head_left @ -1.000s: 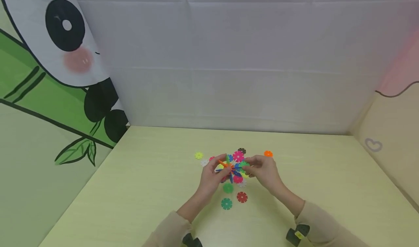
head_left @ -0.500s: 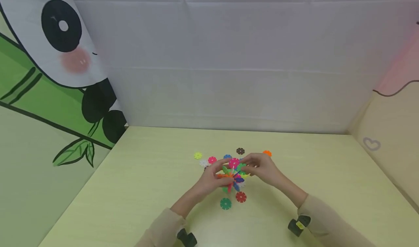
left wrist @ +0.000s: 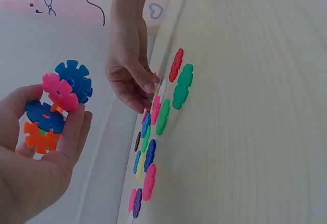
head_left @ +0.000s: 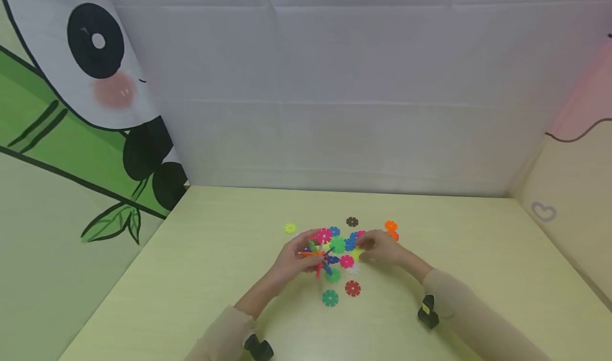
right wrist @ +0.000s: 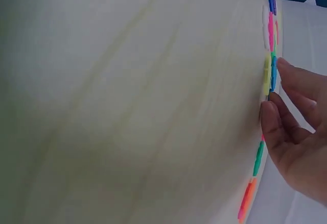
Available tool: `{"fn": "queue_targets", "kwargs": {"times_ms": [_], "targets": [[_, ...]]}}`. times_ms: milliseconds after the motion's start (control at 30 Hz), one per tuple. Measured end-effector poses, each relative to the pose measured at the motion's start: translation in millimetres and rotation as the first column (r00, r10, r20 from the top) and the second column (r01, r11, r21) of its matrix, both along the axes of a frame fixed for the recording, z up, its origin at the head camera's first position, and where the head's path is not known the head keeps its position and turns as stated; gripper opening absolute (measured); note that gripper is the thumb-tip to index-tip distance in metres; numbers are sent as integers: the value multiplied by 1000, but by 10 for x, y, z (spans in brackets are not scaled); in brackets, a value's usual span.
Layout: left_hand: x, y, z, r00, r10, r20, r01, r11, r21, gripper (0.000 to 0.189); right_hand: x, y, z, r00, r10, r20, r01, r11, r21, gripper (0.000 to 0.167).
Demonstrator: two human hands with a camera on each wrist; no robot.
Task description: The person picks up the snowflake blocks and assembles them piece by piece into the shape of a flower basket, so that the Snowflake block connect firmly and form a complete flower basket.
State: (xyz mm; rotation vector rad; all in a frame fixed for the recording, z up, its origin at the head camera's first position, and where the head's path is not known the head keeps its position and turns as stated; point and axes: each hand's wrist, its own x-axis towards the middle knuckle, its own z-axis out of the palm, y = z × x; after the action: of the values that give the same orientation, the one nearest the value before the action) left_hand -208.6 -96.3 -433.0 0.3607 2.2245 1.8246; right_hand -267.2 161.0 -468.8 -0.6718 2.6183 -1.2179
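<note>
My left hand grips a cluster of interlocked plastic snowflake discs; orange, blue and pink ones show in the left wrist view. In the head view a green disc overlaps the cluster's right edge and looks joined to it. Low over the loose discs to the right is my right hand, fingers bent loosely. Its fingertips are at a yellow disc and a blue disc in the right wrist view. A gap shows between thumb and index finger, and no held disc can be made out.
Loose discs lie flat around both hands: a red one and a teal one nearer me, a dark brown one behind, an orange one at right. A white sheet closes off the table's back edge.
My left hand has moved left with the cluster, and the green disc shifted along with it. My right hand has let go of that green disc and moved right, down to the loose discs.
</note>
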Motion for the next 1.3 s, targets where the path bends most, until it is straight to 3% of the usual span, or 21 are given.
{"fn": "queue_targets", "kwargs": {"times_ms": [200, 467, 600, 700, 800, 933, 1067, 1300], "targets": [[18, 4, 16, 1000, -13, 15, 13, 1000, 20, 57, -46, -45, -66, 1000, -4, 30, 2, 998, 60, 30], [18, 46, 37, 1000, -18, 1, 18, 1000, 23, 54, 9, -10, -24, 999, -10, -31, 13, 996, 93, 27], [24, 78, 59, 1000, -18, -4, 18, 999, 40, 54, 66, 42, 11, 997, 2, -71, 3, 998, 61, 23], [36, 106, 82, 1000, -18, -17, 19, 998, 56, 54, 179, 45, 113, 998, -39, -44, 37, 999, -35, 20], [40, 134, 91, 1000, -17, -19, 18, 996, 88, 55, 364, -9, 303, 991, -111, 71, 124, 968, -217, 22], [42, 188, 75, 1000, -1, -15, 4, 990, 139, 56, 605, -89, 544, 952, -182, 245, 268, 881, -390, 27], [34, 243, 39, 999, 34, -22, -30, 988, 154, 55, 708, -149, 610, 931, -210, 299, 325, 851, -413, 28], [35, 311, 21, 998, 51, -37, -45, 990, 132, 53, 720, -238, 562, 925, -263, 274, 361, 833, -420, 27]]}}
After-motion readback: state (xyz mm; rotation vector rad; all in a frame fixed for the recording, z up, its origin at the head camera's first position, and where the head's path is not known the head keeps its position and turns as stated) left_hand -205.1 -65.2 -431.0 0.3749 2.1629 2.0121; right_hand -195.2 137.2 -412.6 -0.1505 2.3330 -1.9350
